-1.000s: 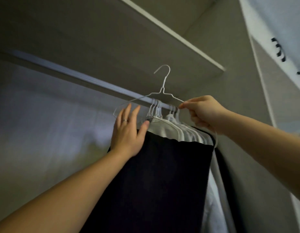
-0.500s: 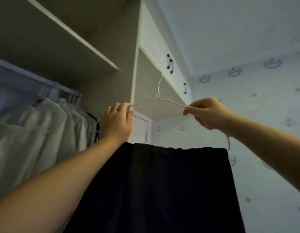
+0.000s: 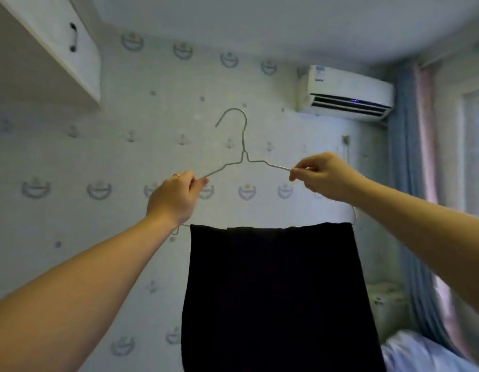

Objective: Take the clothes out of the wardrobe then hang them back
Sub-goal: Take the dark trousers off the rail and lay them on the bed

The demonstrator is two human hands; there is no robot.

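Before the wall, left hand (image 3: 171, 197), right hand (image 3: 321, 175), pinching hanger (image 3: 243, 154)

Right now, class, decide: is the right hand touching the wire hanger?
Touching. The head view shows the right hand pinching the wire hanger at its right shoulder.

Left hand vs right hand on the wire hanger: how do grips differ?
The left hand grips the left shoulder of the thin grey wire hanger, lower in frame; the right hand pinches the right shoulder, higher. The left hand shows its back; the right hand shows its fingertips. Both hold the hanger carrying the black folded garment.
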